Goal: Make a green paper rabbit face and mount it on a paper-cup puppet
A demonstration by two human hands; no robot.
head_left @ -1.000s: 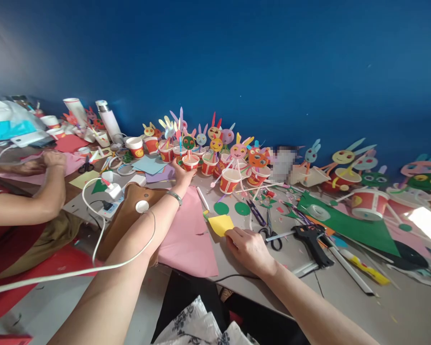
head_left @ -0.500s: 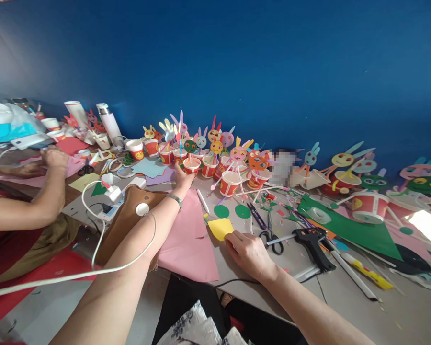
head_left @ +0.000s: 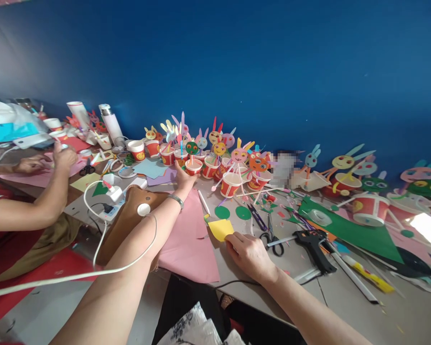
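Head view: the left hand (head_left: 187, 177) curls round a small red-and-white paper cup (head_left: 194, 166), upright beyond the smooth pink sheet (head_left: 190, 247); the right hand (head_left: 251, 254) pinches a square yellow paper (head_left: 220, 229) by its corner. Light fingers look best here: avoid denting the cup or creasing paper.

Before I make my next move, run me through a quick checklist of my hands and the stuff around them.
1. Left hand on the red-and-white cup with the green-faced figure: ok, wrapped against its side.
2. Right hand on the yellow paper: ok, fingertips at its near corner.
3. White cable away from the left forearm: not ok, it crosses in front of it.
4. Two green circles uncovered: ok, lying apart on the table.
5. Glue gun cold: cannot tell; it lies on its side.
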